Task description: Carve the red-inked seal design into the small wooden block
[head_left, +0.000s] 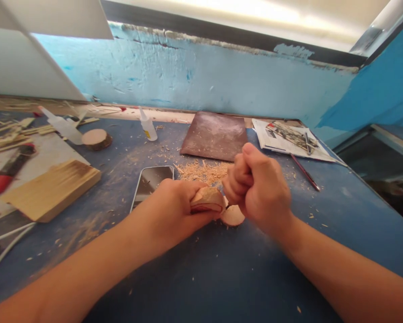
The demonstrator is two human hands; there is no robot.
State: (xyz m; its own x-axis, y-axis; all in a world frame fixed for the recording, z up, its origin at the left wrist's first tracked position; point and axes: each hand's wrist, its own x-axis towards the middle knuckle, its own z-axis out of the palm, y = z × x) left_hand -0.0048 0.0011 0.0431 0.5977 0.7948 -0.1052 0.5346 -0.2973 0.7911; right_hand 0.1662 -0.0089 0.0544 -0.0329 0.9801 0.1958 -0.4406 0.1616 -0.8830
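Near the middle of the table, my left hand (169, 206) grips a small carved wooden piece (208, 196) with a rounded, faceted top and a reddish line along its side. My right hand (262, 193) is a closed fist just right of it, thumb uppermost. Whatever the fist holds, if anything, is hidden by its fingers. Below and between the hands lies a pale round wood slice (234, 216), partly covered. A heap of wood shavings (201, 172) is spread just beyond the hands. Behind my left hand a phone (154, 179) lies flat, partly hidden.
Beyond the shavings lies a brown sheet (214, 134), apparently sandpaper. Leftward are a small glue bottle (148, 126), a larger bottle (65, 129), a bark-edged wood slice (96, 139), a wooden block (53, 188) and a red-black tool (11, 169). A dark red pencil-like stick (305, 172) lies right.
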